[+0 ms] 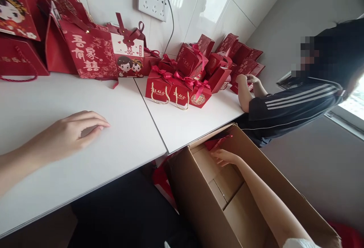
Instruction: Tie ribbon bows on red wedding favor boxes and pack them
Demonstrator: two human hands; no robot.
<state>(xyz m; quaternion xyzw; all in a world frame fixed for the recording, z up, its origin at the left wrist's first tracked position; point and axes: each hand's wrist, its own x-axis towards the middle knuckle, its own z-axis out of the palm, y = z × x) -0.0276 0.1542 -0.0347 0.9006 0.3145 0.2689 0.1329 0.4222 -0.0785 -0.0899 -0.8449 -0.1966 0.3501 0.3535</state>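
My left hand (82, 130) hovers or rests over the white table (122, 142), its fingers loosely extended with nothing held. Down in the large open cardboard box (210, 187), my right hand (226, 157) has its fingers spread, close to a red item (217, 142) at the box's far end. Whether the fingertips touch that item cannot be made out. Small red gift boxes with bows and rope handles (179, 92) stand in a group on the table. Larger red gift bags (91, 51) stand at the back left.
A person in a dark striped top (292, 100) leans on the table's right end, hands near more red boxes (247, 58). A power strip (152, 1) with a cable is on the tiled wall. Red material (165, 183) lies beside the cardboard box under the table edge.
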